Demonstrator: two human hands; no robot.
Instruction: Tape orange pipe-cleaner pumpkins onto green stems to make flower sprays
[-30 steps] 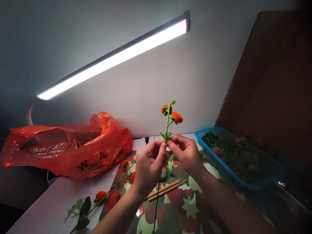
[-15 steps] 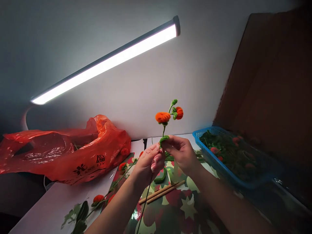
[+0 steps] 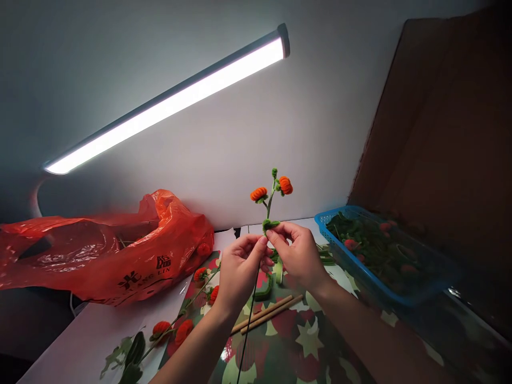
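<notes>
Upright between my hands stands an artificial flower stem (image 3: 269, 207) with two orange pumpkin-shaped blooms (image 3: 259, 194) and a small green bud on top. Its thin dark wire runs down past my left wrist. My left hand (image 3: 240, 272) pinches the stem between thumb and fingers just under the join. The thumb and forefinger of my right hand (image 3: 300, 253) grip a fuzzy green pipe cleaner (image 3: 273, 224) that is looped around the stem. Below my hands, a bent green piece (image 3: 264, 290) and two tan sticks (image 3: 272, 316) lie on the patterned mat (image 3: 288, 341).
On the left sits a red plastic bag (image 3: 180, 250), with a stem of orange flowers (image 3: 161, 328) and leaves in front. A blue basket (image 3: 340, 256) of greenery and flowers stands right, beside a cardboard panel (image 3: 424, 117). Green stems (image 3: 328, 256) lie behind my right hand. A lit lamp (image 3: 172, 106) hangs above.
The flower stem has turned, so its blooms sit differently and slightly left. My left hand has rolled and its fingers have shifted; the green pipe cleaner now wraps the stem's left side.
</notes>
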